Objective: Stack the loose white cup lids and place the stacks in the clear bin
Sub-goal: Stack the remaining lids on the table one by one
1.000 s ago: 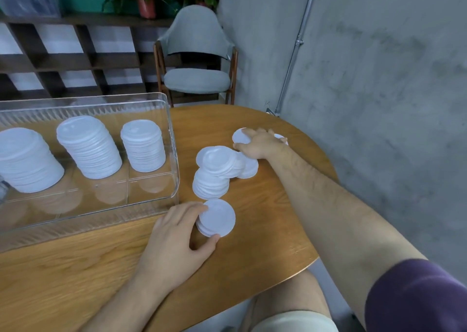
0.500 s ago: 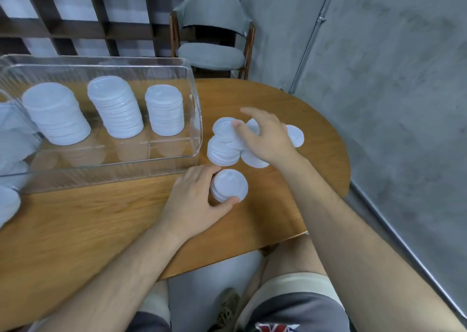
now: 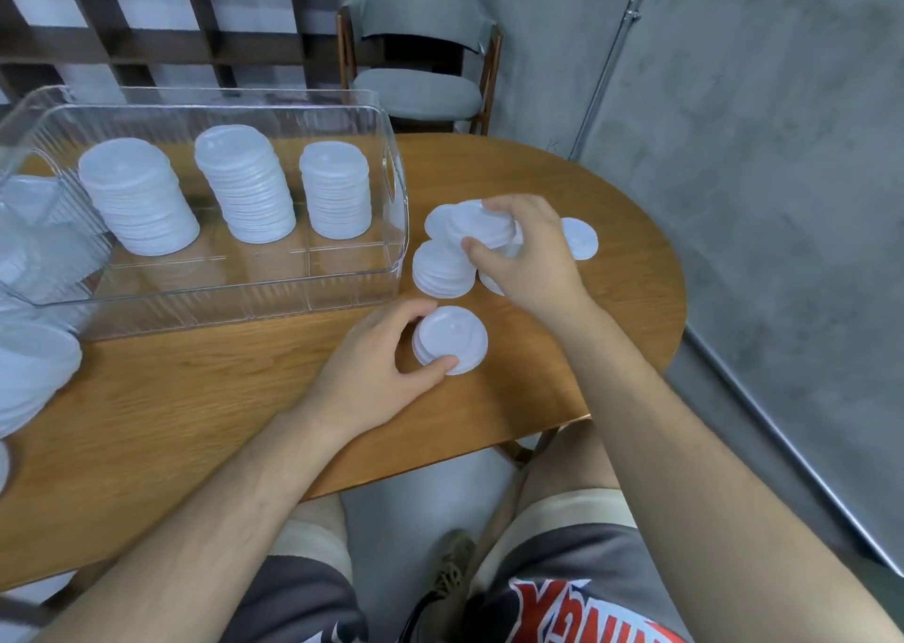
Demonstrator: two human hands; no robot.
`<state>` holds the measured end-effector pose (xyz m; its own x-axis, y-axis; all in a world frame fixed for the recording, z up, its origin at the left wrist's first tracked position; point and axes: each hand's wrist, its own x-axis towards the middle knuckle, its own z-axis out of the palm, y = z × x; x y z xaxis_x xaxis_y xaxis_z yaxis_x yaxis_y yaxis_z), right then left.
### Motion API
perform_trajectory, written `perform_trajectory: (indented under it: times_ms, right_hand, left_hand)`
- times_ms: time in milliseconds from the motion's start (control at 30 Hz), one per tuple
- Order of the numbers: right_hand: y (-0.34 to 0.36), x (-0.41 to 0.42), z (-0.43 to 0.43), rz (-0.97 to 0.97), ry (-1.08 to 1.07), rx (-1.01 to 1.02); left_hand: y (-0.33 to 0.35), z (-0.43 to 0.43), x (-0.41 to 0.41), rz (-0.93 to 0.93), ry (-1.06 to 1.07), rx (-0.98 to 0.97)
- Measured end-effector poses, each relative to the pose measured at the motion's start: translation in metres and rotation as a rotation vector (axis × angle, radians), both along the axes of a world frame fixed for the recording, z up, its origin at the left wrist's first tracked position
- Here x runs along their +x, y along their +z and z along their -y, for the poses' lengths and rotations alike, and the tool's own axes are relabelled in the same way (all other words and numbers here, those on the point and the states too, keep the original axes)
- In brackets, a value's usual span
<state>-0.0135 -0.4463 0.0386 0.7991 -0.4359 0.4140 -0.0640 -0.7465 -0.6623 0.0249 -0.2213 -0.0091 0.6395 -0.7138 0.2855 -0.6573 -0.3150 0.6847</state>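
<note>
My left hand (image 3: 379, 363) grips a short stack of white lids (image 3: 452, 339) on the wooden table (image 3: 195, 398), fingers and thumb curled round its edge. My right hand (image 3: 526, 256) pinches a small bunch of white lids (image 3: 482, 226), lifted just above a taller loose stack (image 3: 440, 270). A single lid (image 3: 579, 237) lies flat to the right of that hand. The clear bin (image 3: 352, 280) stands at the left and holds three tall lid stacks (image 3: 244, 192).
More white lids (image 3: 29, 373) pile at the table's left edge beside a second clear container (image 3: 34, 231). A grey chair (image 3: 418, 89) stands behind the table, a concrete wall at the right. The table's rounded end lies just right of the lids.
My right hand drew back from the far lids and picked up a bunch of lids, lifting it over the loose stack. My left hand kept holding the short stack. The camera tilted down.
</note>
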Motion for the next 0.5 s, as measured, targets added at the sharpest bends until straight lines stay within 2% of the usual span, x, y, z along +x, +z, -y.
perform_trajectory:
  times_ms: [133,233,333,500]
  right_hand:
    - [-0.015,-0.043,-0.014,0.184,-0.025,0.071]
    - [-0.031,-0.069,-0.026,0.23,0.017,0.119]
    - [-0.047,-0.084,-0.037,0.201,0.116,0.148]
    - [-0.052,-0.087,-0.043,0.066,0.246,0.171]
  left_hand:
    - [-0.003,-0.006,0.0,-0.038,-0.017,-0.042]
    - [-0.003,-0.004,0.0,0.009,-0.035,0.031]
    - [-0.001,-0.003,-0.001,0.057,-0.043,0.067]
    - [0.002,-0.01,0.0,-0.088,-0.113,-0.004]
